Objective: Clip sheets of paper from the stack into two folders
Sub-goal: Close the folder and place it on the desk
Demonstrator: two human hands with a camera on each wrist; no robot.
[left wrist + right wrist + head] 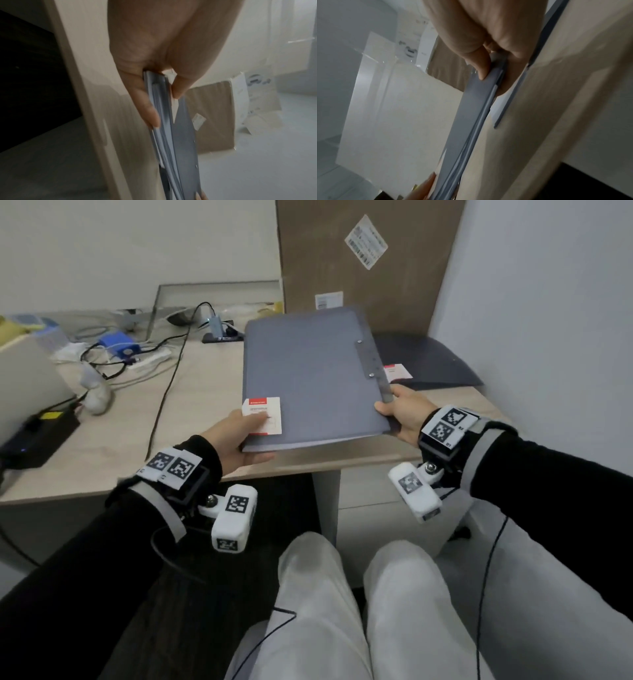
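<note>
A closed grey folder (pixel 308 378) with a red-and-white label is held above the desk's near right part. My left hand (pixel 239 436) pinches its near left corner, thumb on the label and fingers underneath. My right hand (pixel 400 414) pinches its near right corner by the metal spine strip. The left wrist view shows the folder's edge (pixel 164 108) between thumb and fingers of the left hand (pixel 154 88), with white sheets inside. In the right wrist view my right hand (pixel 491 65) grips the folder (pixel 471 108) the same way. A second, darker folder (pixel 431 361) lies flat at the desk's far right corner.
The wooden desk (pixel 205 405) carries tangled cables, a blue device (pixel 120 345), a black power brick (pixel 37 440) and a beige box on its left. A tall cardboard box (pixel 359 261) stands behind the folders. A white wall (pixel 548 320) closes the right side. My knees are below the desk edge.
</note>
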